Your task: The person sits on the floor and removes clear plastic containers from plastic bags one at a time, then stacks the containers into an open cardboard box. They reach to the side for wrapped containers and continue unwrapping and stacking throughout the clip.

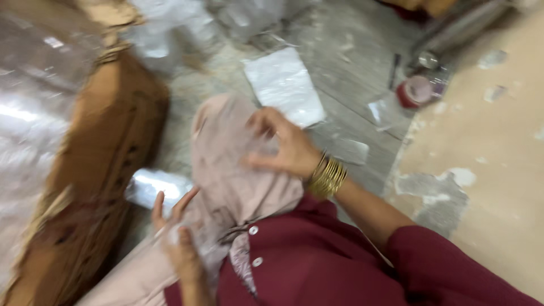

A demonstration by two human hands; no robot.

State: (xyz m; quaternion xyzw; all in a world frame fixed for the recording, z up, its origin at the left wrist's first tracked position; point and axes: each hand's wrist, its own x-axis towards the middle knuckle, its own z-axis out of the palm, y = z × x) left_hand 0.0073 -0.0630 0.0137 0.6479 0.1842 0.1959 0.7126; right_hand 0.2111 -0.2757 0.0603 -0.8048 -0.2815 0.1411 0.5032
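Pink cloth [226, 164], soft and pale, lies bunched in the person's lap, right in the middle of the head view. It looks like a folded garment inside a thin see-through plastic bag (the picture is blurry, so the bag is hard to be sure of).

Right hand [286, 144], with gold bangles [327, 177] on the wrist, rests on top of the cloth. Its fingers are bent and seem to pinch the thin wrap near the top. Left hand [178, 238] is lower down, at the near edge of the cloth, with fingers spread open and the palm held against it. The person wears a dark red shirt [317, 260] with white buttons.

A brown cardboard box [107, 141] stands just beside the cloth on the left. On the grey floor [351, 73] farther off lies a flat packet in clear plastic [283, 85], and a small red pot [416, 90] sits well apart, near the wall.

To handle it well, I think the lower hand should keep the cloth flat and steady while the top hand holds the wrap gently, so the thin plastic does not tear or crumple.
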